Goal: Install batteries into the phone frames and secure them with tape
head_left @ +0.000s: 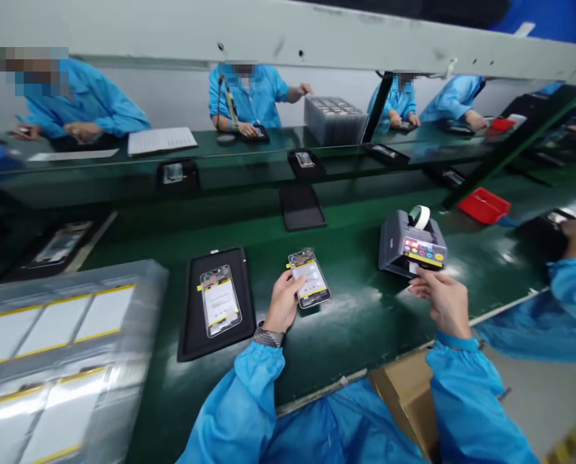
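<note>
The person's left hand (283, 301) is clamped on the edge of a glass-fronted phone (310, 278), which has yellow strips across its face and sits just above the green bench top (355, 341). A woven strap (268, 336) circles that wrist, below a puffy blue smock cuff. The right hand (437, 301) has its thumb and fingers pinched together just in front of a grey tape dispenser (412, 243), a boxy machine with a row of coloured buttons and a white roll (419, 216) on top. Whatever lies in that pinch is too small to tell.

Left of the phone, a second phone (220, 300) lies on a black rubbery mat (188, 322). Film-wrapped panels (51, 361) are stacked at the bench's left end, and a red plastic tray (484, 205) sits beyond the dispenser. A co-worker's blue sleeve (575, 290) enters from the right. Across the glossy bench, more people in blue smocks (252, 96) work beneath a pale beam (288, 38).
</note>
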A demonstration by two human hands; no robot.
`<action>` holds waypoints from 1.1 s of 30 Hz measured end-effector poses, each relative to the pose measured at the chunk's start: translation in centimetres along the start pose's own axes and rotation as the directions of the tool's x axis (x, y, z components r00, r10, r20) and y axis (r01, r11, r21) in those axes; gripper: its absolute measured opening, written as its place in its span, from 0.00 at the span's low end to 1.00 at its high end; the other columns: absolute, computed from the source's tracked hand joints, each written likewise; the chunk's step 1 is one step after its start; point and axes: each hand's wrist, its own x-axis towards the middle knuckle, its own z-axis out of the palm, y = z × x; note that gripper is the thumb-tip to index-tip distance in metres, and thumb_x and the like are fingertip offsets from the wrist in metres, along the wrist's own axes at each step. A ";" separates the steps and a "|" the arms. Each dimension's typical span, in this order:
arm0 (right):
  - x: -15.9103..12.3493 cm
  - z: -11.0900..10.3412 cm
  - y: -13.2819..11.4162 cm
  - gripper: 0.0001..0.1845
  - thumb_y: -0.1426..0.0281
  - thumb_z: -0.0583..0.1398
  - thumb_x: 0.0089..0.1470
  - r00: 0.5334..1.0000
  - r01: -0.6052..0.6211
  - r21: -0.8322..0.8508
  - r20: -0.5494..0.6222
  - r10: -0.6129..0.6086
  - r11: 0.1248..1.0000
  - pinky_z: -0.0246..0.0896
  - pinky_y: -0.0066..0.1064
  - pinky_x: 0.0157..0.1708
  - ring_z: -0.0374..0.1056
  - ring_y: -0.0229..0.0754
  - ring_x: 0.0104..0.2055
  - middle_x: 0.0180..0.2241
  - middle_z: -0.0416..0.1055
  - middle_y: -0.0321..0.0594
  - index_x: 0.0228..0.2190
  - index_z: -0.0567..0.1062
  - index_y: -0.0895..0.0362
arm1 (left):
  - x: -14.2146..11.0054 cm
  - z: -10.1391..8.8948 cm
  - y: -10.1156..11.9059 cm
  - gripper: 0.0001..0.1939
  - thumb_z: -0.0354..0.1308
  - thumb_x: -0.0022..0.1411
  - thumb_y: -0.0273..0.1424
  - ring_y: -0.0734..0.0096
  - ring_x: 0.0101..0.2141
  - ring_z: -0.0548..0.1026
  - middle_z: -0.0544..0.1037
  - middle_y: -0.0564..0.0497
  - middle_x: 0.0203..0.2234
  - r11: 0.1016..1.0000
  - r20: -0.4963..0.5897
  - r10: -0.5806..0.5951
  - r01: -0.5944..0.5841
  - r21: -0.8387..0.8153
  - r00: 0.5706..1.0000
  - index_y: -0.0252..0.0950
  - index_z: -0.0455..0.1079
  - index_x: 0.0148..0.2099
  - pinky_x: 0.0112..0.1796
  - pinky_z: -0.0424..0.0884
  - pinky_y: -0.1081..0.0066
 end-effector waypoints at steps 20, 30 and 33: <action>-1.5 -0.8 1.7 0.08 0.65 0.72 0.35 0.996 0.068 -0.057 0.066 -0.064 0.996 0.65 0.32 0.19 0.68 0.41 0.20 0.21 0.71 0.45 0.22 0.81 0.52 | -0.1 0.2 -0.5 0.38 0.75 0.50 0.38 0.55 0.37 0.83 0.82 0.41 0.45 0.999 0.123 0.031 -0.033 0.010 0.992 0.37 0.63 0.60 0.32 0.78 0.66; -8.5 8.1 3.9 0.21 0.56 0.74 0.40 0.870 0.024 -0.040 0.494 -0.001 0.999 0.54 0.25 0.16 0.60 0.34 0.15 0.16 0.69 0.36 0.27 0.78 0.60 | 0.4 -0.1 -2.0 0.41 0.77 0.48 0.35 0.53 0.44 0.82 0.83 0.41 0.46 0.984 0.151 0.107 -0.127 0.123 0.983 0.35 0.59 0.59 0.50 0.76 0.52; -8.7 10.2 4.0 0.21 0.55 0.74 0.40 0.845 0.033 -0.036 0.535 -0.009 0.999 0.51 0.25 0.14 0.58 0.32 0.14 0.16 0.68 0.35 0.27 0.77 0.59 | 0.7 -0.2 -1.9 0.36 0.76 0.49 0.36 0.51 0.48 0.81 0.82 0.40 0.48 0.979 0.152 0.129 -0.150 0.136 0.980 0.35 0.63 0.56 0.53 0.75 0.52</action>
